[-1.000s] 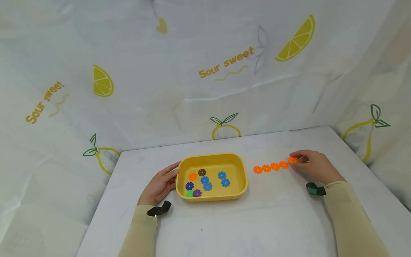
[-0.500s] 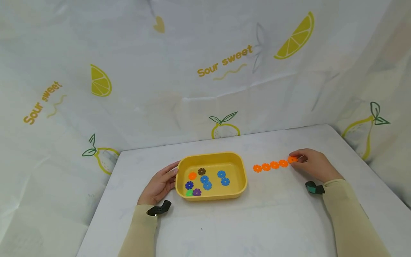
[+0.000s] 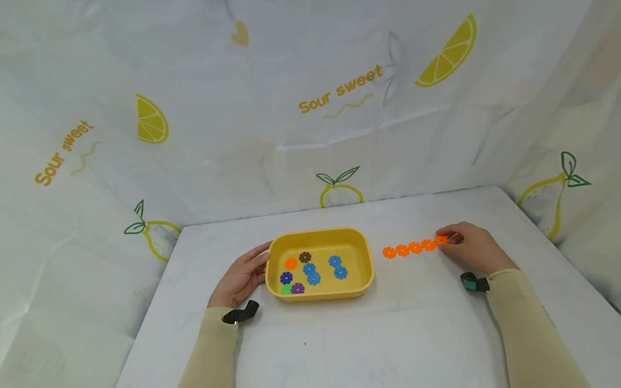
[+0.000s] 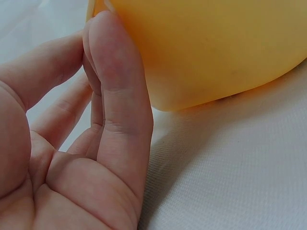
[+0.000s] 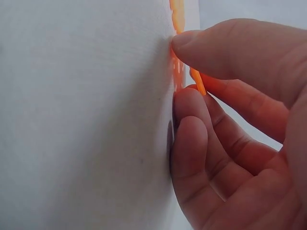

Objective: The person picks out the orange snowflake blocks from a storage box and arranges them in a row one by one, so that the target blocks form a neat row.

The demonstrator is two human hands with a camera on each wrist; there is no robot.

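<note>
At the right end of a row of several orange snowflake discs (image 3: 402, 250), my right hand (image 3: 473, 245) pinches the last orange disc (image 3: 441, 240) between thumb and fingers. That disc appears to touch its neighbour; the fingers partly cover it. In the right wrist view, the thumb and fingertips are low over the white tabletop, with orange plastic (image 5: 197, 81) showing between them. My left hand (image 3: 245, 275) holds the left end of a yellow tray (image 3: 359, 293). The left wrist view shows its fingers at the tray's wall (image 4: 206, 57); part of the grip is hidden.
Inside the tray lie several blue discs (image 3: 314, 278), an orange one (image 3: 290, 264), a brown one (image 3: 304, 257), a dark blue one (image 3: 286, 278), a green one (image 3: 287, 289) and a purple one (image 3: 298, 289). A printed white cloth (image 3: 242, 151) rises behind the table.
The right hand has drawn the last orange disc slightly left, closing the small gap to the row. The left hand and tray stay in place; the head view has shifted slightly.
</note>
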